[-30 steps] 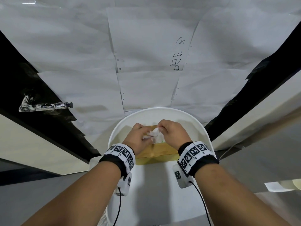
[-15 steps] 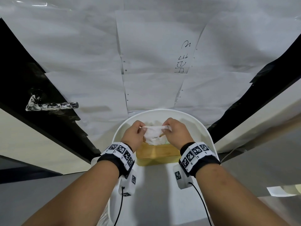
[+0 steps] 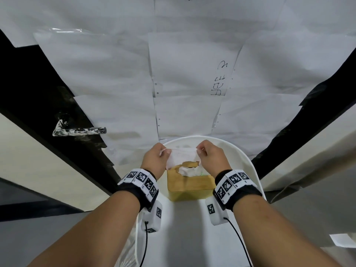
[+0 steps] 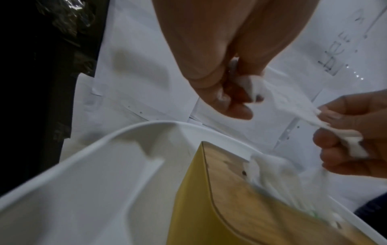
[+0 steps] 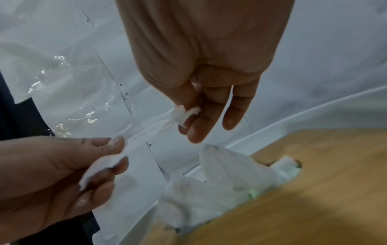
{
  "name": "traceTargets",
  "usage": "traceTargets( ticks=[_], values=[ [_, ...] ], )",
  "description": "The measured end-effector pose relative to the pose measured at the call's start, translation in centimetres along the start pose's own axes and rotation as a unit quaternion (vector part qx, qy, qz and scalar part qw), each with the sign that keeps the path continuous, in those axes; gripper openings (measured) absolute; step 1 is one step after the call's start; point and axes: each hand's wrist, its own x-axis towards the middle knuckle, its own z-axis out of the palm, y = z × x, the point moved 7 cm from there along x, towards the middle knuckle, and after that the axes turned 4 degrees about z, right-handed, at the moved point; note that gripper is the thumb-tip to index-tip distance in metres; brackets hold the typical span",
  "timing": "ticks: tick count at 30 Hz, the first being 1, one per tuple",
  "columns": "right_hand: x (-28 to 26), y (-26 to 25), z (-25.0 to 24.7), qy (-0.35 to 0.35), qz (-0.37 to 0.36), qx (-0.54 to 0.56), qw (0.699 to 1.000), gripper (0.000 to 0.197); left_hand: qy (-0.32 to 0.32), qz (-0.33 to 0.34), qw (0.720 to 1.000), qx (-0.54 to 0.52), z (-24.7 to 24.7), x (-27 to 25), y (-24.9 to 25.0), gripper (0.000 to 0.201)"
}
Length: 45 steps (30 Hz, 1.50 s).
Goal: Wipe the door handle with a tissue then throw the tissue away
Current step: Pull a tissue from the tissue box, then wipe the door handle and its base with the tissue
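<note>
A white tissue (image 3: pixel 183 156) is stretched between my two hands above a yellow tissue box with a wooden lid (image 3: pixel 190 185). My left hand (image 3: pixel 156 158) pinches its left corner and my right hand (image 3: pixel 209 155) pinches its right corner. The left wrist view shows the left hand (image 4: pixel 234 92) gripping a bunched corner of the tissue (image 4: pixel 293 102). In the right wrist view the right hand (image 5: pixel 188 119) pinches the other corner of the tissue (image 5: pixel 182 114). More tissue (image 3: pixel 189 171) sticks up from the box slot. The door handle (image 3: pixel 79 130), wrapped in clear film, juts out at far left.
The box sits on a white rounded tray or seat (image 3: pixel 248 170). White paper sheets (image 3: pixel 192 83) cover the door behind, with black door edges at both sides (image 3: pixel 28 89). A plastic bag (image 3: pixel 127 251) shows at the bottom edge, left of the tray.
My hands have risen and moved apart, pulling the tissue up from the box and spreading it flat between them. The view has tilted up slightly.
</note>
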Motion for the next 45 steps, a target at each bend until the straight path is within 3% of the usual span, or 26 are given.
traceTargets(
  ticks=[3, 10, 14, 21, 26, 28, 32, 36, 39, 41, 45],
  values=[
    [-0.2, -0.6, -0.4, -0.001, 0.006, -0.002, 1.0, 0.013, 0.012, -0.002, 0.999, -0.035, -1.2, -0.5, 0.4, 0.012],
    [-1.0, -3.8, -0.5, -0.028, -0.054, 0.125, 0.99, 0.017, 0.016, -0.008, 0.999, 0.05, -4.1, -1.8, -0.2, 0.02],
    [-2.1, -5.7, 0.8, -0.082, -0.075, 0.142, 0.984, 0.017, -0.04, 0.007, 0.996, 0.083, -4.0, -2.8, -0.4, 0.015],
    [-2.9, -10.3, 2.4, -0.081, -0.128, 0.106, 0.983, 0.018, -0.126, 0.006, 0.991, -0.032, -4.5, -2.8, -0.9, 0.032],
    [-2.6, -12.9, 4.6, -0.057, -0.106, 0.094, 0.988, 0.02, -0.124, 0.004, 0.987, -0.103, -8.4, -3.0, -1.2, 0.018],
    [-3.0, -15.7, 7.0, -0.061, -0.111, 0.085, 0.988, 0.022, -0.125, 0.006, 0.985, -0.121, -11.7, -3.1, -2.7, 0.024],
    [-3.6, -19.9, 10.2, -0.063, -0.109, 0.099, 0.987, 0.022, -0.18, 0.041, 0.981, -0.053, -15.6, -3.1, -5.9, 0.028],
    [-3.6, -21.2, 10.9, -0.055, -0.11, 0.097, 0.988, 0.018, -0.151, 0.054, 0.985, -0.063, -17.4, -2.9, -7.0, 0.046],
    [-4.0, -22.9, 12.6, -0.047, -0.104, 0.124, 0.986, 0.013, -0.125, 0.075, 0.986, -0.079, -20.5, -3.0, -8.1, 0.019],
    [-4.5, -23.3, 13.9, -0.079, -0.103, 0.144, 0.981, 0.012, -0.105, 0.07, 0.987, -0.102, -22.1, -2.9, -9.4, 0.012],
    [-5.0, -23.7, 15.6, -0.117, -0.101, 0.115, 0.981, 0.026, -0.09, 0.034, 0.979, -0.179, -24.1, -2.9, -11.2, 0.039]
  ],
)
